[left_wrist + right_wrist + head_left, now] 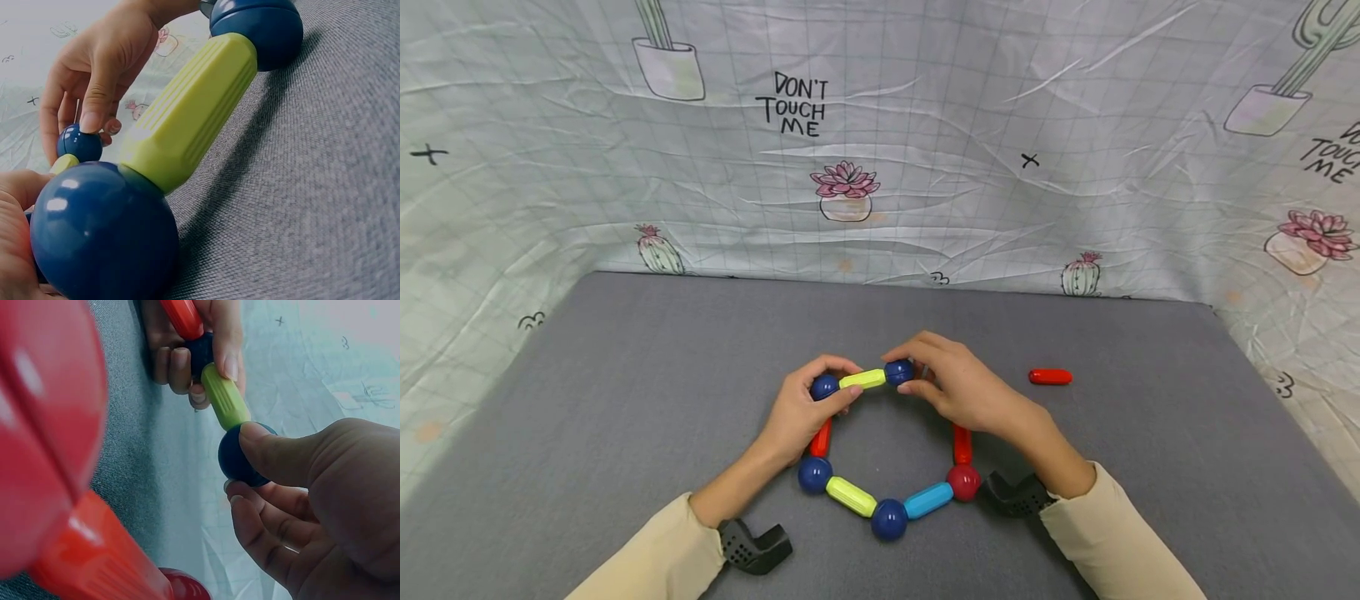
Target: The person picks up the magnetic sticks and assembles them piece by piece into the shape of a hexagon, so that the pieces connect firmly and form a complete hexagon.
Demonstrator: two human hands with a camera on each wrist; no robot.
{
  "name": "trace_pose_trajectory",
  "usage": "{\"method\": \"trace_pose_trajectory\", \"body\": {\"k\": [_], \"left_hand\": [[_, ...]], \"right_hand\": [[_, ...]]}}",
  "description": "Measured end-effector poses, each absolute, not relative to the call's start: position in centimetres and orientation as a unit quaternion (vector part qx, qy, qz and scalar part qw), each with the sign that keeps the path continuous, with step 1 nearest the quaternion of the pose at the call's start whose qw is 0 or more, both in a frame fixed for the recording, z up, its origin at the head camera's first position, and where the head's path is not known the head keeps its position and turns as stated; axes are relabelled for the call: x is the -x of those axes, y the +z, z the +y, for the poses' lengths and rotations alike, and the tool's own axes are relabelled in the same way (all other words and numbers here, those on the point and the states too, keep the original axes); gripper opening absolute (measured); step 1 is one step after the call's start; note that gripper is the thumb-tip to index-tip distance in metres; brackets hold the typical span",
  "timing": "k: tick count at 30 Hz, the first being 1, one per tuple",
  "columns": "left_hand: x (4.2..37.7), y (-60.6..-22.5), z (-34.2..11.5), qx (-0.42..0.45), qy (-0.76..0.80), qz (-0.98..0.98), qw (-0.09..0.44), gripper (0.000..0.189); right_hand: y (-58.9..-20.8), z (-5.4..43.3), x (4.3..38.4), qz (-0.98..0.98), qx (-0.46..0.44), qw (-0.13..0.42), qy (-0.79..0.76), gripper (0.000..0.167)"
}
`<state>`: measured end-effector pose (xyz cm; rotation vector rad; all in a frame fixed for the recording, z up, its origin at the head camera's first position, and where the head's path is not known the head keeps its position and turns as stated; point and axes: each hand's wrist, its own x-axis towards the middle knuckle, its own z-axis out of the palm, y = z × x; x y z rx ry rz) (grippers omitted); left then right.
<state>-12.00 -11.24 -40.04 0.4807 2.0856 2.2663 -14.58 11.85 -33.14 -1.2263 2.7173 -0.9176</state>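
Note:
Blue and red balls joined by coloured rods form a ring-like chain on the grey surface. At its far side, my left hand [799,410] grips a blue ball [823,387] and the near end of a yellow-green rod [226,397]. The blue ball [240,456] at that rod's other end is pinched by my right hand [961,382], thumb against fingers. A red rod [821,439] runs down from the left hand's ball. Under the right hand, another red rod [962,446] joins a red ball [963,482]; a second red ball [185,584] at its far end shows only in the right wrist view.
The chain's near side has a blue ball [815,475], a yellow-green rod [851,496], another blue ball [889,519] and a light-blue rod [928,500]. A loose red rod [1050,377] lies right of my right hand. Patterned cloth [940,192] hangs behind.

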Motion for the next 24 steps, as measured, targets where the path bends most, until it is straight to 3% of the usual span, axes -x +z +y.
{"method": "trace_pose_trajectory", "body": {"k": [17, 24], "left_hand": [[11.8, -39.9, -10.9, -0.158, 0.719, 0.676, -0.005, 0.019], [11.9, -40.2, -11.0, -0.151, 0.726, 0.671, -0.008, 0.02]], "right_hand": [[-32.5, 13.1, 14.6, 0.869, 0.38, 0.037, -0.316, 0.04], [-31.8, 16.2, 14.9, 0.879, 0.365, -0.009, -0.308, 0.039]]}}
